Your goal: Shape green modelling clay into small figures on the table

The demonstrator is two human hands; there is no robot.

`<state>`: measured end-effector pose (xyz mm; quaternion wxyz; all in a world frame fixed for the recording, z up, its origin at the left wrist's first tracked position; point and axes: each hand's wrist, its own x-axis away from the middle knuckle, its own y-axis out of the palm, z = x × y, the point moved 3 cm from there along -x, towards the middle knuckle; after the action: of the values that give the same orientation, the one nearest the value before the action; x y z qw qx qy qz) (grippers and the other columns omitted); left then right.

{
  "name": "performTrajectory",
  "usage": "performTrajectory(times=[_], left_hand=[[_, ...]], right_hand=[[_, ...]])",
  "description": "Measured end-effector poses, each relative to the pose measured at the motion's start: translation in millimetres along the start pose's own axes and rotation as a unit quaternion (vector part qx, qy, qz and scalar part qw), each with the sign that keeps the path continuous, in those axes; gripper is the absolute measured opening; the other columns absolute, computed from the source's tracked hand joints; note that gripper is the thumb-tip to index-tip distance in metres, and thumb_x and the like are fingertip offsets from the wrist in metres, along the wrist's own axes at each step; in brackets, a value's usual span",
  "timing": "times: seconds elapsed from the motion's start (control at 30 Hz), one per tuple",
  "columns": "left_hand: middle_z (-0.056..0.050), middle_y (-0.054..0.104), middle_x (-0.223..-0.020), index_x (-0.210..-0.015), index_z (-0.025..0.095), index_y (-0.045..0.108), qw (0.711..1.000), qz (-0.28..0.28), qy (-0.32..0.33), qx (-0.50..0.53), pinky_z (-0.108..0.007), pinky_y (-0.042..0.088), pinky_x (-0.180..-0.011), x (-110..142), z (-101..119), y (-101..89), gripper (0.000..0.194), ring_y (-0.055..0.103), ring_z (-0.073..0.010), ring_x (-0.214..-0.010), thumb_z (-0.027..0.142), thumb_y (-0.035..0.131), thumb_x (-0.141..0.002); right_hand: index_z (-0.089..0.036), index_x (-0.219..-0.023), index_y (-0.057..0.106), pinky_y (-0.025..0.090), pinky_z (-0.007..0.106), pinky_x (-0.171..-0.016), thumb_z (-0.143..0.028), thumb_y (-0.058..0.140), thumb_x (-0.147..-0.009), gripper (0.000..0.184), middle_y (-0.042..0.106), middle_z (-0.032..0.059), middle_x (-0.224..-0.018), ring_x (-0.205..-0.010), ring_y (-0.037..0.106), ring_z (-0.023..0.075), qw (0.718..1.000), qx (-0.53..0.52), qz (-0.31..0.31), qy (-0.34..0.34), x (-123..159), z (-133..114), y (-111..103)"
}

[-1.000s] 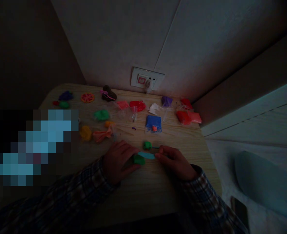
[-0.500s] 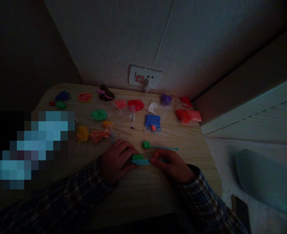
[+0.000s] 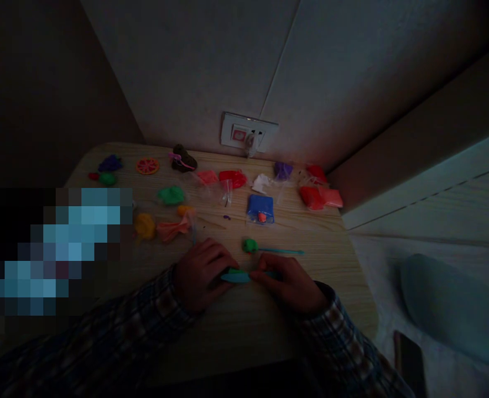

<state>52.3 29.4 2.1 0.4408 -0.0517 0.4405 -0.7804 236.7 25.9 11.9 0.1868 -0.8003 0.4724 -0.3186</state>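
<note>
My right hand point(image 3: 290, 283) pinches a light-blue plastic clay knife point(image 3: 237, 277), its flat blade pointing left toward my other hand. Behind the blade a strip of green modelling clay point(image 3: 235, 271) shows in part. My left hand point(image 3: 203, 275) is curled around the clay's left end, with the fingertips close to the blade; whether the blade touches the clay is too dark to tell. Just beyond both hands lies a small green clay lump point(image 3: 250, 245) with a bit of red under it. A thin blue modelling stick point(image 3: 281, 251) extends right from that lump.
Bagged clay in blue point(image 3: 260, 206), red point(image 3: 233, 178), purple point(image 3: 283, 170) and green point(image 3: 171, 194) lies across the wooden table point(image 3: 311, 237). Finished-looking pieces, including an orange-rimmed disc point(image 3: 147, 166) and a brown boot shape point(image 3: 182, 159), stand near the wall socket point(image 3: 248, 131).
The knife has shifted slightly left and down, its tip nearer my left fingers. Less of the green clay strip is visible. The camera view has moved a little.
</note>
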Motion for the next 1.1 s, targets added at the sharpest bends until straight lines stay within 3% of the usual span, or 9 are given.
performTrajectory(times=[0.63, 0.8, 1.1], left_hand=[[-0.006, 0.065, -0.088, -0.088, 0.018, 0.065, 1.000, -0.013, -0.008, 0.004, -0.035, 0.046, -0.077, -1.3, -1.6, 0.3, 0.012, 0.055, -0.0211, -0.085, 0.026, 0.057, -0.084], [-0.005, 0.065, -0.088, -0.089, 0.018, 0.064, 1.000, -0.007, -0.003, 0.001, -0.035, 0.046, -0.077, -1.2, -2.2, 0.1, 0.010, 0.055, -0.0206, -0.085, 0.024, 0.059, -0.083], [-0.006, 0.064, -0.088, -0.088, 0.018, 0.064, 1.000, -0.010, -0.005, 0.001, -0.035, 0.046, -0.076, -0.6, -2.9, 1.1, 0.012, 0.055, -0.0212, -0.085, 0.026, 0.057, -0.083]], right_hand=[[-0.020, -0.063, 0.048, 0.034, 0.025, -0.057, -0.034, 0.056, -0.082, 0.025, 0.053, -0.0023, -0.060, -0.059, 0.049, 0.0144, 0.999, -0.038, 0.033, 0.018, -1.3, 1.7, 4.4], [-0.020, -0.061, 0.048, 0.035, 0.024, -0.057, -0.031, 0.058, -0.081, 0.025, 0.049, -0.0037, -0.058, -0.059, 0.048, 0.0132, 0.996, -0.084, -0.005, 0.011, -3.4, 2.6, 6.2], [-0.020, -0.062, 0.048, 0.035, 0.025, -0.058, -0.032, 0.057, -0.081, 0.024, 0.052, -0.0029, -0.059, -0.060, 0.050, 0.0137, 0.997, -0.078, 0.000, 0.017, -4.5, 2.3, 5.5]])
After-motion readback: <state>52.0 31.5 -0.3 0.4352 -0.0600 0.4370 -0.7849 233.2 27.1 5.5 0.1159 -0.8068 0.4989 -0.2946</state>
